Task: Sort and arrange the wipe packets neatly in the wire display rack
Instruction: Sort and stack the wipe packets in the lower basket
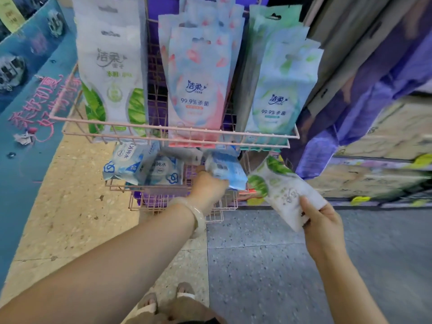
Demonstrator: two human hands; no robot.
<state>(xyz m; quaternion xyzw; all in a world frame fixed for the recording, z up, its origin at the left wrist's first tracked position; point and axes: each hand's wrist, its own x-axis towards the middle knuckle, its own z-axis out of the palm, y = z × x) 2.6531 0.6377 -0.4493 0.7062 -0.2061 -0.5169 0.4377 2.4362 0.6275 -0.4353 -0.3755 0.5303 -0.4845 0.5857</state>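
Note:
A pink wire display rack (77, 119) holds upright wipe packets on its upper shelf: white-green ones (112, 73) at left, pink-blue ones (198, 90) in the middle, mint-green ones (280, 94) at right. In the lower basket (161, 190) lie light blue packets (131, 162). My left hand (208, 190) reaches into that basket and grips a blue packet (228, 170) at its right side. My right hand (320, 220) holds a white packet with green leaves (282, 190) to the right of the rack, tilted.
A teal display board (30, 94) with pink lettering stands at left. Purple-wrapped stock and cardboard boxes (385, 127) fill shelves at right. The floor is beige terrazzo at left and grey tile at right. My sandalled feet (163, 300) show at the bottom.

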